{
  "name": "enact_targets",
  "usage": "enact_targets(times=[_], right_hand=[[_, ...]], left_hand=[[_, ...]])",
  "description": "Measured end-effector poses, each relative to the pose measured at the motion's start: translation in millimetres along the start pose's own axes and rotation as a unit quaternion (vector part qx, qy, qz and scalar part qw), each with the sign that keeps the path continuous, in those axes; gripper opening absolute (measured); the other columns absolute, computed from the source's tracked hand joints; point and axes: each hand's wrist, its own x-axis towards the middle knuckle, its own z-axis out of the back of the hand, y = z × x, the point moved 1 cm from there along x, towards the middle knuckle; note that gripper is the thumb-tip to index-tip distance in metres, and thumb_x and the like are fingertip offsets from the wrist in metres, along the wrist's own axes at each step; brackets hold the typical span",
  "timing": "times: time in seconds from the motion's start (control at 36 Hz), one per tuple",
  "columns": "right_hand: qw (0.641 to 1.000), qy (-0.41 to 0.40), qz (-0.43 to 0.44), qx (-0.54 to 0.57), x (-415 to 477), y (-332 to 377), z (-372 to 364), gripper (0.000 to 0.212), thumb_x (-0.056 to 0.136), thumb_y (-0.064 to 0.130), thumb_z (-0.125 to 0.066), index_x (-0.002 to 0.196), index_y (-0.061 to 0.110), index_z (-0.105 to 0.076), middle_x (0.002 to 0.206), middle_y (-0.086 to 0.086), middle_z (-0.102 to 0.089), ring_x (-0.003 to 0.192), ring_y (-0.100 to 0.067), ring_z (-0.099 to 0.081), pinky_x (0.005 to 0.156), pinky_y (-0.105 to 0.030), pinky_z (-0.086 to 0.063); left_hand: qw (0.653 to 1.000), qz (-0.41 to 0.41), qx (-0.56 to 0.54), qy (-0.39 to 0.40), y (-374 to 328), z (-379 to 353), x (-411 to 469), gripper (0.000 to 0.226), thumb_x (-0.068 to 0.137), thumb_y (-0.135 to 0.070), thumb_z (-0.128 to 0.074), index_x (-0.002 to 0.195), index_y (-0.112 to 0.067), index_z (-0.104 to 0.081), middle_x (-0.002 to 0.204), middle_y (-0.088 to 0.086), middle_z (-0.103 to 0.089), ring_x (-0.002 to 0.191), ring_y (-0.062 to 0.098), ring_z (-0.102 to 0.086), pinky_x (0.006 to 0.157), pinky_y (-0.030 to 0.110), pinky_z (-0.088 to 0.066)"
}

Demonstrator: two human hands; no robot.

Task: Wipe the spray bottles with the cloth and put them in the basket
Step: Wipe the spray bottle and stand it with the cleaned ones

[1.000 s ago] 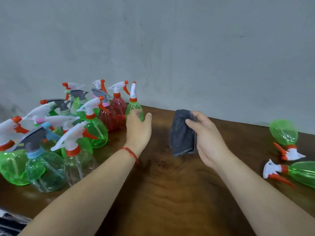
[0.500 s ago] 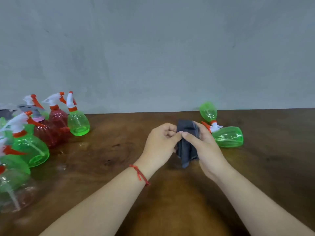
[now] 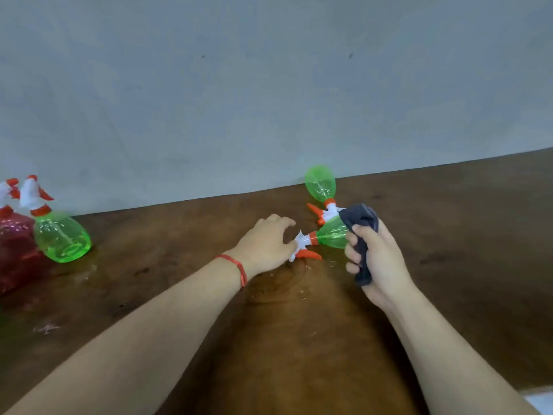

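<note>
Two green spray bottles lie on their sides on the wooden table (image 3: 179, 295). The nearer green bottle (image 3: 330, 236) points its white and orange spray head left. My left hand (image 3: 266, 244), with a red string at the wrist, curls its fingers on that spray head. My right hand (image 3: 374, 262) grips a dark grey cloth (image 3: 359, 217), held against the bottle's wide end. The farther green bottle (image 3: 320, 184) lies just behind, with its head toward me. No basket is in view.
At the far left an upright green spray bottle (image 3: 59, 235) stands beside a red one (image 3: 15, 244), which the frame edge cuts off. A grey wall (image 3: 269, 85) runs along the table's back edge. A pale object (image 3: 538, 402) shows at the bottom right corner.
The view has swung right. My left hand let go of the cloth and reached the lying bottle's spray head. My right hand carried the cloth to that bottle's body.
</note>
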Motion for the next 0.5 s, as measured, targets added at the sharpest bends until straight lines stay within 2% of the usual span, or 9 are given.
enact_targets(times=[0.06,0.14,0.22,0.28,0.36,0.44,0.5], right_hand=[[0.999,0.015,0.003,-0.030,2.8,-1.1,2.0,0.025,0.108,0.015,-0.052,0.127,0.024,-0.064,0.073,0.003,-0.045,0.055,-0.010,-0.035,0.041,-0.023,-0.028],[0.998,0.021,0.007,-0.063,4.7,-3.1,3.3,0.022,0.102,0.021,-0.069,0.124,0.021,-0.067,0.071,0.002,-0.041,0.054,-0.010,-0.032,0.043,-0.026,-0.024],[0.996,0.011,0.007,-0.083,6.9,-4.5,4.8,0.022,0.095,0.021,-0.079,0.114,0.017,-0.071,0.068,-0.002,-0.037,0.053,-0.013,-0.028,0.046,-0.032,-0.021],[0.997,0.005,0.009,-0.077,7.6,-6.0,6.3,0.011,0.095,0.024,-0.078,0.101,0.018,-0.070,0.065,-0.002,-0.034,0.053,-0.015,-0.025,0.047,-0.032,-0.018],[0.998,-0.004,0.001,-0.059,7.2,-8.1,7.2,0.032,0.098,0.037,-0.074,0.079,0.023,-0.052,0.064,-0.001,-0.029,0.053,-0.016,-0.022,0.049,-0.034,-0.014],[0.996,-0.002,0.002,-0.085,5.3,-7.5,3.7,0.043,0.100,0.049,-0.067,0.078,0.019,-0.047,0.062,-0.005,-0.032,0.051,-0.018,-0.027,0.049,-0.032,-0.019],[0.994,-0.003,0.009,-0.112,2.7,-7.3,-0.1,0.050,0.102,0.053,-0.061,0.074,0.014,-0.048,0.059,-0.012,-0.038,0.049,-0.021,-0.033,0.048,-0.031,-0.025]], left_hand=[[1.000,-0.006,-0.018,0.007,-0.8,-2.8,7.3,0.058,0.105,-0.042,-0.062,0.159,-0.030,-0.048,0.161,-0.001,-0.046,0.150,0.023,-0.040,0.120,0.044,-0.042],[0.999,-0.024,-0.027,0.010,-4.8,-8.2,16.5,0.054,0.105,-0.047,-0.062,0.157,-0.036,-0.052,0.158,-0.006,-0.048,0.148,0.021,-0.039,0.119,0.043,-0.041],[0.999,-0.042,0.011,0.005,-7.1,-14.2,23.0,0.042,0.105,-0.053,-0.060,0.145,-0.041,-0.062,0.150,-0.010,-0.054,0.141,0.021,-0.042,0.117,0.049,-0.040],[0.998,-0.042,0.037,0.001,-8.2,-16.6,24.9,0.033,0.105,-0.054,-0.057,0.132,-0.040,-0.070,0.143,-0.010,-0.058,0.136,0.022,-0.044,0.114,0.050,-0.040],[0.999,-0.028,0.028,0.000,-8.2,-18.8,25.2,0.025,0.104,-0.056,-0.060,0.112,-0.038,-0.074,0.131,-0.008,-0.061,0.128,0.021,-0.047,0.110,0.049,-0.042],[1.000,-0.010,0.012,-0.001,-6.7,-17.3,21.2,0.026,0.103,-0.056,-0.061,0.098,-0.032,-0.069,0.118,-0.008,-0.061,0.123,0.021,-0.050,0.106,0.048,-0.044],[1.000,0.003,0.004,-0.006,-6.6,-15.1,15.6,0.028,0.104,-0.055,-0.060,0.096,-0.030,-0.067,0.106,-0.009,-0.061,0.119,0.021,-0.052,0.105,0.047,-0.044]])
